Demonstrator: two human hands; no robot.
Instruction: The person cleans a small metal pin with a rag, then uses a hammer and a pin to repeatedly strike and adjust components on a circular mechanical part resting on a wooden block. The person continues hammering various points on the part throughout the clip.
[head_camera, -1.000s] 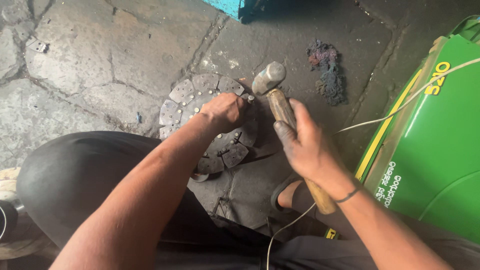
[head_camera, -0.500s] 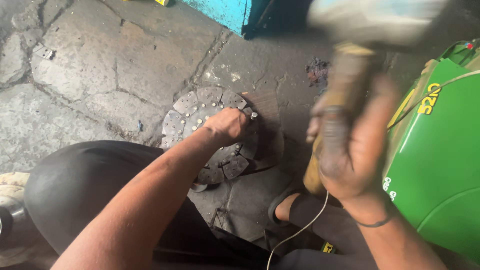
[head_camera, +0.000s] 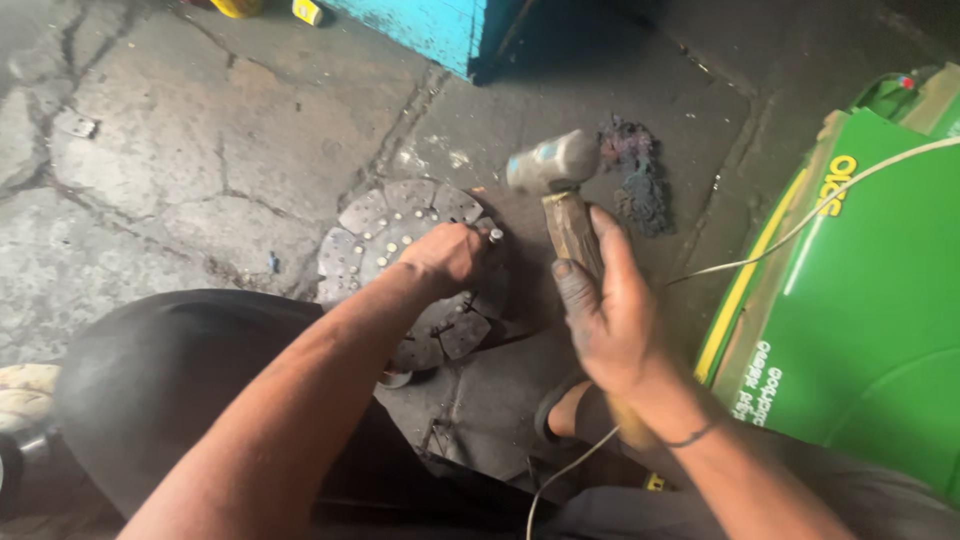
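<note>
Cracked stone floor holds the round metal disc (head_camera: 415, 270). Left hand (head_camera: 450, 255) pinches a small pin there. Right hand (head_camera: 610, 320) grips the hammer (head_camera: 560, 190), now swung down from high, close to the pin.

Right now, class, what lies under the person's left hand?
Under the left hand lies a round metal clutch disc with riveted pads, flat on the cracked concrete floor. A small metal pin sticks out past the hand. The disc's centre is covered by hand and forearm.
</note>
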